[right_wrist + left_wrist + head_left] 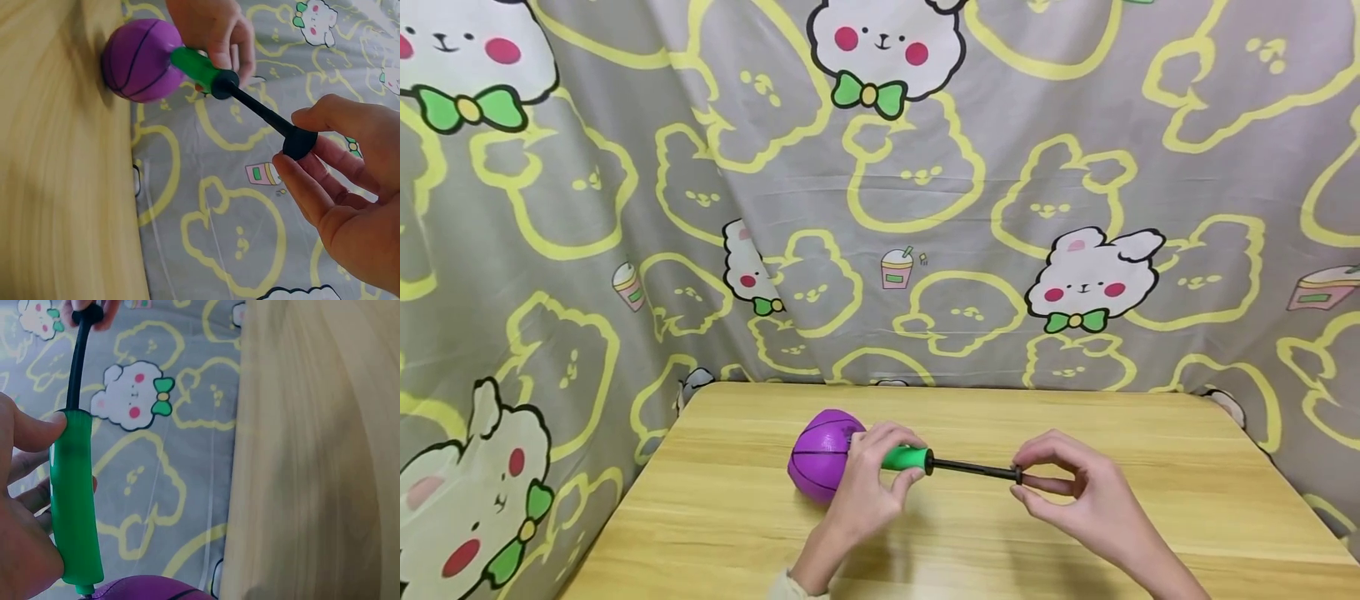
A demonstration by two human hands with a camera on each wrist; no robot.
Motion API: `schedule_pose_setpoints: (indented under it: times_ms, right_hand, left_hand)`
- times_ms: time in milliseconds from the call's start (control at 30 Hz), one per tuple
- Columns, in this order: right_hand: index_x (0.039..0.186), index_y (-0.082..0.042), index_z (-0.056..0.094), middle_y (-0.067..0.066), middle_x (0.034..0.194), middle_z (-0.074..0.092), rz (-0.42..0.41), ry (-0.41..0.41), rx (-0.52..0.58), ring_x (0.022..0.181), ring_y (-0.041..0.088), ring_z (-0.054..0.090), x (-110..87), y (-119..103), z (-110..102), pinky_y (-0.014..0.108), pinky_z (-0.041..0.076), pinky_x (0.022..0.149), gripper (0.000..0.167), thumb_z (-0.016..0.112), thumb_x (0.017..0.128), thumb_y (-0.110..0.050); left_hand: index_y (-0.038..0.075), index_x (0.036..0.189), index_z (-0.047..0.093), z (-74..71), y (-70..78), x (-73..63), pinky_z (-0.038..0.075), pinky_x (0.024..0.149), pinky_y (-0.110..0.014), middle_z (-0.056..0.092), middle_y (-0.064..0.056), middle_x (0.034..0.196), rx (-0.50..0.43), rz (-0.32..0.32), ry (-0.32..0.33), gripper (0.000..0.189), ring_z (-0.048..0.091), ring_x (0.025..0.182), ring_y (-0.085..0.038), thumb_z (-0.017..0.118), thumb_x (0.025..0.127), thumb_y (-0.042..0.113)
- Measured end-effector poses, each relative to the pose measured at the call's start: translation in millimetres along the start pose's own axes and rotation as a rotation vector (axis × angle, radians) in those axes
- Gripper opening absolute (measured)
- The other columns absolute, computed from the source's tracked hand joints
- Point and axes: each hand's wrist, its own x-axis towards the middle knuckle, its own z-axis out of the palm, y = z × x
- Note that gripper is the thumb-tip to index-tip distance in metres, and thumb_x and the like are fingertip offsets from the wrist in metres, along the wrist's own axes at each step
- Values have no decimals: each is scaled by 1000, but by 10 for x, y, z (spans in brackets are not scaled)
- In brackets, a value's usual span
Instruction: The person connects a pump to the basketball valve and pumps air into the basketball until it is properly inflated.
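Even light brightens the pale yellow wood-grained tabletop (715, 525) before me, with soft shadows at six o'clock below the bare left hand (874, 479) and bare right hand (1086, 487); both wrist views look dimmer and greyer, the left one's tabletop blurred, the right one palest toward one o'clock

Purple ball (817, 463) with black lines; green pump (908, 458), black rod (973, 469) and handle (300, 144); yellowish wood-grain bench (700, 517); grey cloth (820, 200) with yellow outlines, white rabbits (1090, 277), green bows (1077, 321).
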Motion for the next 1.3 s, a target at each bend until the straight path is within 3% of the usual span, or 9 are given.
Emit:
schedule_pose_setpoints:
  times_ms: [267, 600, 933, 1300]
  right_hand:
    - [105, -6, 70, 11, 103, 66, 3, -8, 9, 94, 20, 71, 14, -21, -91, 38, 59, 76, 34, 81, 78, 12]
    - [105, -5, 74, 12, 103, 69, 34, -31, 94, 96, 22, 70, 20, 58, -133, 41, 59, 77, 30, 82, 79, 8]
    - [102, -10, 76, 9, 98, 70, 39, -12, 92, 94, 22, 72, -14, 154, 39, 39, 60, 73, 30, 84, 77, 4]
    - [101, -8, 77, 10, 94, 70, -39, 19, 101, 90, 21, 72, -38, 282, 297, 38, 60, 71, 30, 84, 76, 8]
  left_hand:
    - [20, 109, 70, -27, -24, 28, 34, 91, -40, 66, 14, 113, -7, -1, -2, 31, 61, 110, -9, 81, 82, 11]
    - [20, 108, 71, 59, 34, 15, 33, 88, -42, 66, 12, 110, -12, 0, -4, 29, 61, 108, -9, 80, 82, 10]
    - [19, 105, 71, 205, 114, -39, 33, 87, -42, 65, 12, 109, 10, 9, -10, 30, 59, 108, -9, 81, 79, 8]
    - [20, 103, 71, 311, 200, -87, 32, 90, -46, 64, 14, 108, 5, -12, -45, 31, 58, 107, -9, 82, 78, 5]
